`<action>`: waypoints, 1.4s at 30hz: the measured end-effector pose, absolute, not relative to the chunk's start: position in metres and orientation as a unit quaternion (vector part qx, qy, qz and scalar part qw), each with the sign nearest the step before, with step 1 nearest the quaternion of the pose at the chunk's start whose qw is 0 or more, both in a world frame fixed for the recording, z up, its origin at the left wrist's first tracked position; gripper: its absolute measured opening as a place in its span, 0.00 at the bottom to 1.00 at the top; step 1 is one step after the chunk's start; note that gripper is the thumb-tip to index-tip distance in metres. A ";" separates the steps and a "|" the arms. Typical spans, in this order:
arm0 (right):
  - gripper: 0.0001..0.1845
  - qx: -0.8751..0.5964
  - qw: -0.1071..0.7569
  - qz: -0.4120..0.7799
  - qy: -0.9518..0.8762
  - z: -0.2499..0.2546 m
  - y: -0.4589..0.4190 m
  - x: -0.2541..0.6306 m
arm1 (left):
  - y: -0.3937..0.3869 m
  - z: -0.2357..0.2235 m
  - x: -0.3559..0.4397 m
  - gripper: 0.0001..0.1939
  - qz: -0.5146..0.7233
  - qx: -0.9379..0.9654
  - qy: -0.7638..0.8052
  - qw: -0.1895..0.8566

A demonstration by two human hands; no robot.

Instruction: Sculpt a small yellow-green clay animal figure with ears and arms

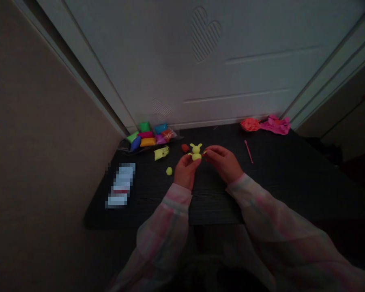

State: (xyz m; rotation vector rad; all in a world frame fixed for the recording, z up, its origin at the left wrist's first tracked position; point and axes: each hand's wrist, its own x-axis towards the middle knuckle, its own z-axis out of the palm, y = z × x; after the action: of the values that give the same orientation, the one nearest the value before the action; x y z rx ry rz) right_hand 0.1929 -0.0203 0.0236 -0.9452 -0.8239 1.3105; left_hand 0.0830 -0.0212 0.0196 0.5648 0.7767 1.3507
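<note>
My left hand (185,172) is closed around the lower body of a small yellow clay figure (196,150), held upright above the dark table. The figure has a round head with two ears, a round body and one arm sticking out to the left. Just to its right, my right hand (223,161) pinches a tiny yellow clay piece (205,152) between thumb and finger, apart from the figure's body. Left of my left hand lies a ball of yellow clay (169,171). A reddish lump of clay (185,148) rests behind that hand.
Several coloured clay packets (147,141) lie at the back left, with an opened yellow packet (161,153) in front. A blurred phone-like screen (121,185) is at the left. On the right are a pink stick tool (248,152) and crumpled pink and orange pieces (275,124). A white door (170,61) stands behind.
</note>
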 end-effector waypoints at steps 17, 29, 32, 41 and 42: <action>0.05 -0.405 0.620 0.536 -0.405 0.020 -0.022 0.194 | -0.019 0.008 0.082 0.17 0.604 0.363 0.361 0.610; 0.05 -0.424 0.619 0.514 -0.416 0.023 -0.022 0.192 | -0.019 0.007 0.082 0.18 0.592 0.392 0.376 0.596; 0.04 -0.425 0.617 0.511 -0.422 0.023 -0.022 0.192 | -0.019 0.008 0.082 0.18 0.599 0.384 0.364 0.601; 0.13 -0.390 0.612 0.537 -0.430 0.018 -0.022 0.194 | -0.023 0.016 0.083 0.17 0.609 0.345 0.366 0.613; 0.13 -0.389 0.611 0.536 -0.434 0.018 -0.022 0.194 | -0.023 0.017 0.083 0.17 0.611 0.340 0.361 0.617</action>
State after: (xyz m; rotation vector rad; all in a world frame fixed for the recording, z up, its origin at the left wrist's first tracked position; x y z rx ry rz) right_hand 0.1941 -0.0219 0.0181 -0.8988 -1.0022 1.2364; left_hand 0.0828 -0.0228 0.0166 0.7827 0.8306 1.4068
